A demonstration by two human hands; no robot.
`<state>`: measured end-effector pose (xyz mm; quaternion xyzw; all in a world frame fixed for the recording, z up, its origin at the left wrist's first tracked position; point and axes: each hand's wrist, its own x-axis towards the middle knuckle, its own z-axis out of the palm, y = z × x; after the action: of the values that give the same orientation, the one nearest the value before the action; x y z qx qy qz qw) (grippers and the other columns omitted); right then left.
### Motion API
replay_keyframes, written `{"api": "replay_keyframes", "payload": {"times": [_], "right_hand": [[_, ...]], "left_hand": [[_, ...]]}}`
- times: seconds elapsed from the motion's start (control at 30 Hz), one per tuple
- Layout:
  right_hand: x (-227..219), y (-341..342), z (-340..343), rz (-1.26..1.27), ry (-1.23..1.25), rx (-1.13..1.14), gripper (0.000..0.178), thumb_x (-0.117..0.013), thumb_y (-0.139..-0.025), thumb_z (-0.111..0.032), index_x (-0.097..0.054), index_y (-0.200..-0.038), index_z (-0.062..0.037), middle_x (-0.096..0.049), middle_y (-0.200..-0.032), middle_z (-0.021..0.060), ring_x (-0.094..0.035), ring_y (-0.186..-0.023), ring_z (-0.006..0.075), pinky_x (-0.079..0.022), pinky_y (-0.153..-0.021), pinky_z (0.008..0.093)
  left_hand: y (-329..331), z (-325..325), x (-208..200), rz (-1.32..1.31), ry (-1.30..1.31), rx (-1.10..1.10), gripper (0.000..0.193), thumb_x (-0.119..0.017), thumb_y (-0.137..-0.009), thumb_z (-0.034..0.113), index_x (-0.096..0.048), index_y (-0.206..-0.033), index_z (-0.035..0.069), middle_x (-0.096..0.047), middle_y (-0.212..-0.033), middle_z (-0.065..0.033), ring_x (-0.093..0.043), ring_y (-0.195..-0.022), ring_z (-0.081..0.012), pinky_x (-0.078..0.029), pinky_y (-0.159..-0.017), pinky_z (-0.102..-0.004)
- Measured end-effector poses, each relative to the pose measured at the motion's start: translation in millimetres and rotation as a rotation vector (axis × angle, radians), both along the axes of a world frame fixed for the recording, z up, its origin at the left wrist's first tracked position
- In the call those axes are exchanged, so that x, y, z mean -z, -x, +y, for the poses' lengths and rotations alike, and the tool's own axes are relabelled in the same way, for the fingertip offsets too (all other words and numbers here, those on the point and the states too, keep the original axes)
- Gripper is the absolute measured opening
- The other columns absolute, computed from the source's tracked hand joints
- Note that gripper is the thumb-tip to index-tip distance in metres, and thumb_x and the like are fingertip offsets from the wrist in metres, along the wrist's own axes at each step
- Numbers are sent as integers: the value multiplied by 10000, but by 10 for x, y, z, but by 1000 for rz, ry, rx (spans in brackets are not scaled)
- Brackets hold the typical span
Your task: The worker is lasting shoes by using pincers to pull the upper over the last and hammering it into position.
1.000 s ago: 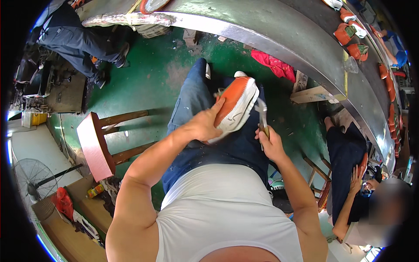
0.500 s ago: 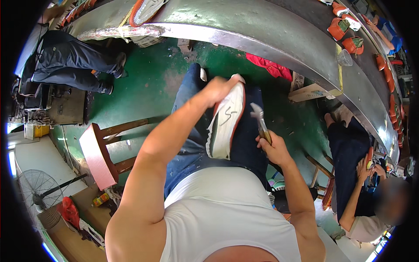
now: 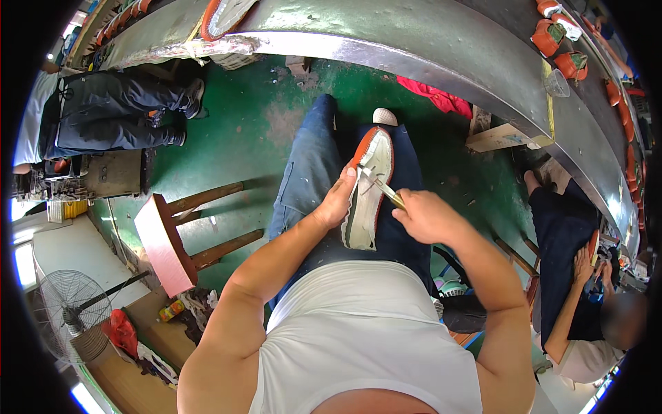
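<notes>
A shoe upper [image 3: 367,214] lies over my thighs with its whitish underside facing up and an orange-red edge showing around its far end. My left hand [image 3: 338,199] grips its left edge near the middle, with the thumb on the rim. My right hand [image 3: 429,217] is closed around the handle of a small hammer [image 3: 387,191]. The hammer's metal head is over the underside, right beside my left fingertips. Whether the head touches the surface I cannot tell.
A long metal-topped bench [image 3: 386,34] curves across the far side, with several orange shoe parts [image 3: 548,38] at the right. A pink-topped stool [image 3: 165,241] stands left, near a fan [image 3: 72,310]. One person sits at right; another person's dark-trousered legs [image 3: 124,103] are at far left.
My left hand has moved from the shoe upper's far end down to its left edge. The hammer has swung left from beside the upper to over its underside. The upper's far end is now uncovered.
</notes>
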<state>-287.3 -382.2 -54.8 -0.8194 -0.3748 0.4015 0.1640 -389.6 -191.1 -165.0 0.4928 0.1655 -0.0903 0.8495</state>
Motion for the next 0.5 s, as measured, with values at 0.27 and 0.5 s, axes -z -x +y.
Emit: {"api": "replay_keyframes", "payload": {"times": [0.27, 0.5], "right_hand": [[828, 633, -51, 237, -381, 577, 294, -633, -946, -228, -625, -1127, 4, -656, -797, 66, -605, -689, 155, -481, -627, 322], [644, 85, -471, 1338, -330, 697, 363, -617, -981, -215, -564, -1225, 49, -651, -934, 88, -638, -761, 134, -472, -508, 212]], "left_hand": [[-162, -31, 22, 22, -170, -121, 640, -499, -1059, 262, -186, -1598, 119, -444, -1490, -96, -456, -1306, -186, -366, -1099, -304], [-263, 130, -214, -274, -1026, 184, 465, -469, -1023, 193, -409, -1482, 147, -601, -1261, -262, -598, -1131, -434, -484, -1002, -432]]}}
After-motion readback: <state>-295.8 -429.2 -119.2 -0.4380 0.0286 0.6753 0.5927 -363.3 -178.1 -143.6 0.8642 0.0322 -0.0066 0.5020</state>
